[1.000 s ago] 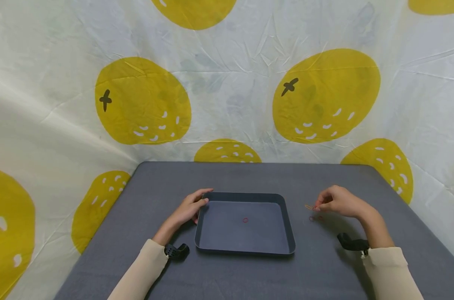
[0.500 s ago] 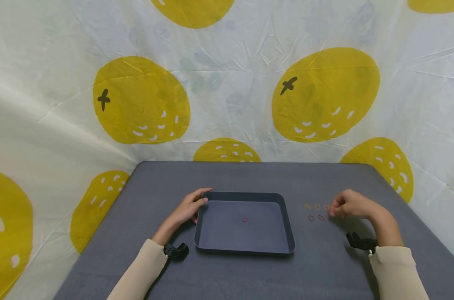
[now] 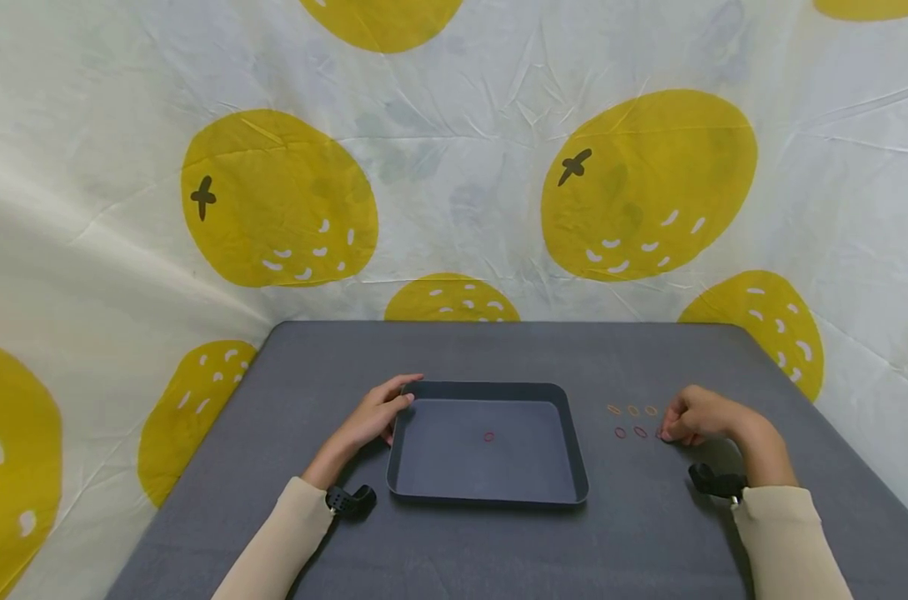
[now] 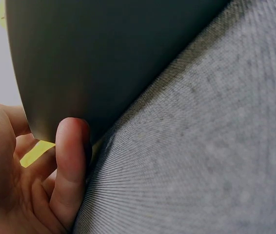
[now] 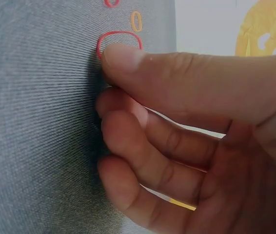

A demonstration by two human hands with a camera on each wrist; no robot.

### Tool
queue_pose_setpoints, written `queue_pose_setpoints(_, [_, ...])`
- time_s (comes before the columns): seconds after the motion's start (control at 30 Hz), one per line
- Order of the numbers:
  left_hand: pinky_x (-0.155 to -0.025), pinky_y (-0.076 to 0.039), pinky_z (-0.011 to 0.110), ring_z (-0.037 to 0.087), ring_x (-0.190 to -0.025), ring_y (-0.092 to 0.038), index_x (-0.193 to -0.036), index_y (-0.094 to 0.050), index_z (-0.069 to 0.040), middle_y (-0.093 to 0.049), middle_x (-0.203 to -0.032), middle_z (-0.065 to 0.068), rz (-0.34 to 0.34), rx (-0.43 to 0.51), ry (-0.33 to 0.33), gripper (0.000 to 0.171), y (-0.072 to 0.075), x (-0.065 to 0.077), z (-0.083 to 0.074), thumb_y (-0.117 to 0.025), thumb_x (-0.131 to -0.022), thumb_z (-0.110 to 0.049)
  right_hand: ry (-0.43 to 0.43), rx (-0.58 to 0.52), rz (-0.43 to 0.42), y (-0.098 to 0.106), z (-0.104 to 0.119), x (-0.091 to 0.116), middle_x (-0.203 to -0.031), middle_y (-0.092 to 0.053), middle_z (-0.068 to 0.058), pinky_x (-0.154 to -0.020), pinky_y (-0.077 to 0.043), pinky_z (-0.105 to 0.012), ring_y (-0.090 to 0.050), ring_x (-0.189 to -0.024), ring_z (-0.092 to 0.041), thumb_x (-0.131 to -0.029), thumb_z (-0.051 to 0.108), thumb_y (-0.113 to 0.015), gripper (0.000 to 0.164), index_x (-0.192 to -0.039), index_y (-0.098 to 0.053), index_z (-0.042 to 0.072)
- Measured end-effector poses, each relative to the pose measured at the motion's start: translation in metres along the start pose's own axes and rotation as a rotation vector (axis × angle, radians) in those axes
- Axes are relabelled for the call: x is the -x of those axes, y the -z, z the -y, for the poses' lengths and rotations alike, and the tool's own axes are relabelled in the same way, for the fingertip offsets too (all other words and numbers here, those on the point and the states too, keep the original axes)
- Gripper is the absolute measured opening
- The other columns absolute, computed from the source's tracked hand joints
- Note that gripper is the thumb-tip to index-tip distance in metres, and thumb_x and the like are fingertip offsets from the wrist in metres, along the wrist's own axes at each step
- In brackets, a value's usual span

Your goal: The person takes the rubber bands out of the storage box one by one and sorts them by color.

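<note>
My left hand [image 3: 374, 415] grips the dark grey tray [image 3: 438, 479] at its far left corner, thumb over the rim. In the left wrist view, a finger [image 4: 70, 156] lies against the tray's outer wall. A small red rubber band [image 3: 489, 432] lies inside the tray, near its middle. To the right of the tray, my right hand [image 3: 704, 414] pinches another red rubber band [image 5: 120, 32] at the table surface; its loop shows beyond the thumb [image 5: 147, 61] in the right wrist view. The other fingers are curled in.
Three orange rubber bands [image 3: 633, 406] form a row right of the tray. Nearer, two loose red rubber bands [image 3: 640, 427] line up with the held one. A grey cloth covers the table [image 3: 499, 558]; a fruit-patterned curtain [image 3: 461, 192] hangs behind it.
My right hand has moved right and slightly nearer, from the orange row to the end of the red row. Three orange bands now lie uncovered. The left hand keeps its hold on the tray.
</note>
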State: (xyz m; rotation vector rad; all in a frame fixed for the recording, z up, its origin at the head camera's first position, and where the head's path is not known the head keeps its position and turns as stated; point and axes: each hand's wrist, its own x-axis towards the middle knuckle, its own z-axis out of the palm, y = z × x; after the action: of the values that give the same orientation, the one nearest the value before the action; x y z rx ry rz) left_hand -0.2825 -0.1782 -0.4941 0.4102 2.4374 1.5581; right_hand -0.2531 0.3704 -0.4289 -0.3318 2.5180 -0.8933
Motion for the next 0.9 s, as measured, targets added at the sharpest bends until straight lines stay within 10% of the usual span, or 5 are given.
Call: queue_pose_setpoints(0.9, [-0.045, -0.056, 0.041, 0.017, -0.042, -0.051, -0.154, -0.05, -0.03, -0.058, -0.08, 0.011, -0.003, -0.005, 0.007, 0.046, -0.0005, -0.0008, -0.0025, -0.054, -0.109, -0.03, 0.051, 0.107, -0.092, 0.009, 0.001, -0.006, -0.073, -0.063, 0.0, -0.059, -0.047, -0.024, -0.054, -0.067, -0.01, -0.091, 0.011, -0.074, 0.011, -0.086, -0.075, 0.002])
